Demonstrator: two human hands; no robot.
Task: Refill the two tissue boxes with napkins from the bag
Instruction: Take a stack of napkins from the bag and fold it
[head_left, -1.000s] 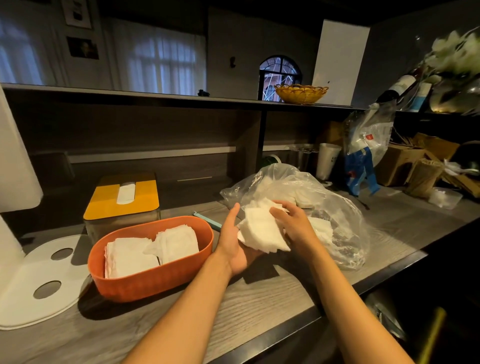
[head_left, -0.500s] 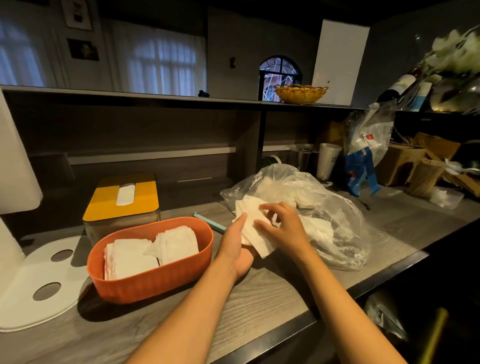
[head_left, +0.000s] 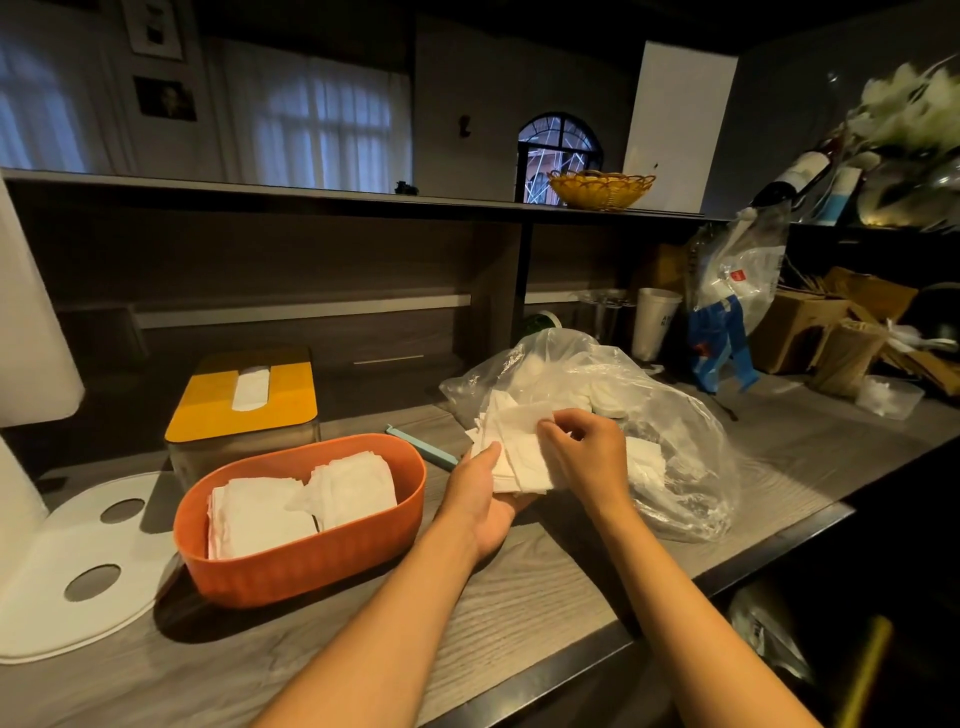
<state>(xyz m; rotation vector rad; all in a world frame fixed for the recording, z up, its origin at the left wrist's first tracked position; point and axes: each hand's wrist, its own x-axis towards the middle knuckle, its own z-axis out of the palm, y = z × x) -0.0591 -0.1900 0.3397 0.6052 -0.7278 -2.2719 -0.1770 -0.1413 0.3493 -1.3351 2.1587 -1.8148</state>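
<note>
Both forearms reach in from the near counter edge (head_left: 597, 670), which cuts diagonally under them, with bare wood between that edge and the hands. The left hand (head_left: 485, 499) lies palm-up under a loose stack of napkins (head_left: 514, 452), thumb curled over its near corner. The right hand (head_left: 584, 452) pinches the top sheets at the stack's right side. Compared with 1 s ago, the stack has fanned out and tilted, and the right hand has shifted from its far edge onto its face.

Left of the left hand, close by, the open orange box (head_left: 311, 561) holds 2 napkin piles side by side, the right 1 rumpled. Beyond it, the yellow-lidded box (head_left: 241, 397) stands closed with a tissue showing in its slot. A white lid (head_left: 57, 571) with 2 round holes lies flat further left.

Just behind the right hand, the clear plastic bag (head_left: 660, 415) slumps open, more napkins inside. A teal clip (head_left: 423, 451) lies between bag and orange box.
</note>
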